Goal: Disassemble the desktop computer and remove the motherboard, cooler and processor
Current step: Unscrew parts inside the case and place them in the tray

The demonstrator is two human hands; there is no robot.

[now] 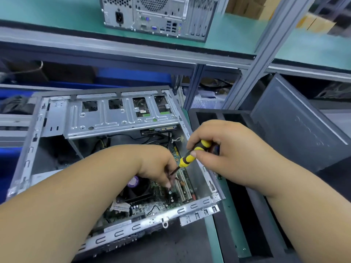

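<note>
**Case open, board still bolted in**

Nearest, along the front edge of the open grey steel computer case [121, 231], the green motherboard [152, 203] still lies flat on the case floor, with its pale slots running toward the case's right wall. The black cooler with its purple-labelled fan [137, 186] sits on the board, partly under the left forearm; the processor is not visible and, judging by this, is still beneath the cooler.

Above the board, the left hand [156, 166] reaches down into the case, its fingertips pinched close around the dark shaft of the yellow-and-black-handled screwdriver [191, 155], steadying the tip near the slots. The exact screw is hidden by the fingers. The right hand [218, 149] is wrapped around the screwdriver's handle, thumb pressed along the grip, just over the case's right wall.

Further back, the silver drive cage [121, 114] spans the rear of the case, with a few black cables [133, 137] showing beneath it.

The side cover is off, so opening is done. What looks to be under way is loosening a fastener on the board. Cooler, processor and motherboard are all still to come out.

Right of the case leans a dark grey metal panel [296, 122]. Farthest, on the green-topped shelf [57, 14], stands a second grey tower computer [157, 16], rear ports facing this way.
</note>
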